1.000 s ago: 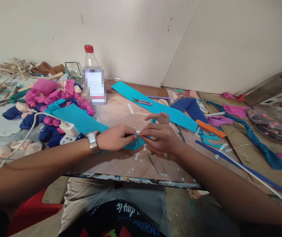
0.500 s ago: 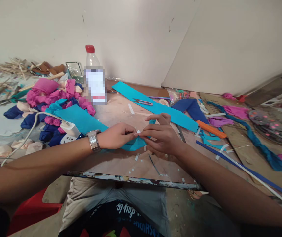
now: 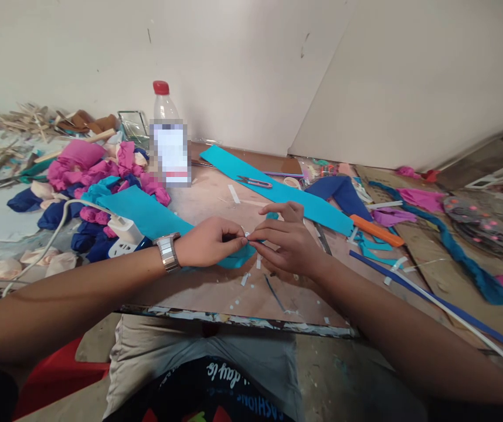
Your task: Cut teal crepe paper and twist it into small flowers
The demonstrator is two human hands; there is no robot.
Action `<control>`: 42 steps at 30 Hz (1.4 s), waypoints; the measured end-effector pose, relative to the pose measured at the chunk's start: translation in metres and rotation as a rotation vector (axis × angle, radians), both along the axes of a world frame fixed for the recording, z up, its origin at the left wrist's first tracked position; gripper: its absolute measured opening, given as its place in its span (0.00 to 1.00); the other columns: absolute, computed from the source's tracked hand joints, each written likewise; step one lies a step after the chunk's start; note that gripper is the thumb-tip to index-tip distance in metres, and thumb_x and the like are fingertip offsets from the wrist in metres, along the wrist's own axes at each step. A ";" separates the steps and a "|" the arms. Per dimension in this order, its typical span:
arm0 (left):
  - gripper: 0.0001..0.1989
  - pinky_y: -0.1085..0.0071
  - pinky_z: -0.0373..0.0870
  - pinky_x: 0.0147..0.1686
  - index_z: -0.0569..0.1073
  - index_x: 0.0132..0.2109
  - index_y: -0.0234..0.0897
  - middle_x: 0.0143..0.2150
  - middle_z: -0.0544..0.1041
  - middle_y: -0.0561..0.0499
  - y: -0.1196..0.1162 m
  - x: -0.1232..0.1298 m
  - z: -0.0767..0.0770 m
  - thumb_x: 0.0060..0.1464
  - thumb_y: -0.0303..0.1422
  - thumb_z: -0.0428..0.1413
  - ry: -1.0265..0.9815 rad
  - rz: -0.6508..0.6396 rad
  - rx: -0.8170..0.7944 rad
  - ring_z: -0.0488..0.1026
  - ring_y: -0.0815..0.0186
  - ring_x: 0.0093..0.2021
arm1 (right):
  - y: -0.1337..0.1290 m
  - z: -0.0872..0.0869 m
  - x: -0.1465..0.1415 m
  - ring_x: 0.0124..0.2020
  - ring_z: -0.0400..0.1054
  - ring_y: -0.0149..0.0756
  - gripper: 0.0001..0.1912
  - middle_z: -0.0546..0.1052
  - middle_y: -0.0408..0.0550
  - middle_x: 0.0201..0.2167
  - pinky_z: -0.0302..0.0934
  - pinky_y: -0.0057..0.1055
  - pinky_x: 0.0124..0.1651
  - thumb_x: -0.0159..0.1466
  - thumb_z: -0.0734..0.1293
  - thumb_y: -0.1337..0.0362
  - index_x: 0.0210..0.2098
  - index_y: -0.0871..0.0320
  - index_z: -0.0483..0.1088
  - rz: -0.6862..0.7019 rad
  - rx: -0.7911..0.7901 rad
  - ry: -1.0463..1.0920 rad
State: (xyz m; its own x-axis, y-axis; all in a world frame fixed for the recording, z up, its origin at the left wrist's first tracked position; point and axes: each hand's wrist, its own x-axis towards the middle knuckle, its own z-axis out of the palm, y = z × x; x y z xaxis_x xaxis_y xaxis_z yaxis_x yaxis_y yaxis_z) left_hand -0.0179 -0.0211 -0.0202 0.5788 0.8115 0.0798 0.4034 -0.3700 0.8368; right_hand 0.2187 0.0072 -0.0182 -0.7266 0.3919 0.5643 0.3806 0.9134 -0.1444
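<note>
My left hand (image 3: 210, 241), with a watch on its wrist, is closed in a pinch on the end of a turquoise strip (image 3: 146, 214), cloth or crepe paper. From there the strip runs back to the left under my hand. My right hand (image 3: 284, 239) meets it fingertip to fingertip, its fingers pinched on the gathered end of the same strip. A bit of turquoise shows between the right thumb and forefinger. The exact fold at the fingertips is mostly hidden.
Thread snips (image 3: 255, 181) lie on a second flat turquoise strip (image 3: 225, 163). An orange cutter (image 3: 377, 230) is to the right. A red-capped bottle (image 3: 166, 108) stands behind a phone (image 3: 170, 153). Pink and navy bunches (image 3: 78, 158) and a white charger (image 3: 125, 230) are left.
The turquoise end between my hands has drawn in and shows less below the fingertips. My left fingers have shifted slightly; my right hand stays nearly in place.
</note>
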 end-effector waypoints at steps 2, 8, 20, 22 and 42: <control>0.17 0.73 0.55 0.29 0.71 0.30 0.34 0.25 0.65 0.57 0.000 0.000 0.000 0.66 0.38 0.52 -0.009 0.003 0.005 0.60 0.71 0.28 | 0.000 -0.001 -0.001 0.57 0.70 0.49 0.03 0.85 0.42 0.34 0.50 0.54 0.60 0.69 0.70 0.64 0.38 0.50 0.77 -0.002 0.015 0.009; 0.16 0.72 0.57 0.30 0.75 0.32 0.33 0.26 0.70 0.56 -0.002 0.001 0.002 0.65 0.37 0.52 0.005 0.016 0.064 0.63 0.71 0.28 | -0.001 -0.001 -0.001 0.59 0.69 0.50 0.04 0.84 0.43 0.34 0.49 0.53 0.60 0.69 0.69 0.64 0.37 0.51 0.77 -0.028 -0.007 -0.020; 0.15 0.71 0.59 0.32 0.79 0.37 0.35 0.30 0.80 0.51 -0.008 0.001 0.003 0.66 0.35 0.51 0.178 0.020 0.338 0.71 0.69 0.28 | -0.002 -0.003 -0.001 0.60 0.66 0.52 0.04 0.82 0.47 0.35 0.52 0.52 0.60 0.70 0.67 0.64 0.39 0.53 0.75 -0.014 -0.058 -0.048; 0.15 0.70 0.60 0.32 0.79 0.38 0.36 0.31 0.81 0.50 -0.008 0.001 0.002 0.67 0.35 0.51 0.231 0.015 0.396 0.74 0.66 0.30 | -0.002 -0.003 -0.001 0.61 0.66 0.52 0.04 0.82 0.47 0.36 0.52 0.52 0.60 0.70 0.67 0.64 0.40 0.53 0.74 0.003 -0.068 -0.049; 0.17 0.67 0.64 0.36 0.77 0.41 0.36 0.34 0.82 0.49 -0.007 0.002 -0.009 0.74 0.37 0.47 0.377 -0.015 0.693 0.76 0.64 0.33 | 0.001 -0.008 0.001 0.58 0.67 0.48 0.03 0.79 0.46 0.35 0.56 0.52 0.63 0.68 0.65 0.67 0.39 0.52 0.71 0.071 -0.212 0.015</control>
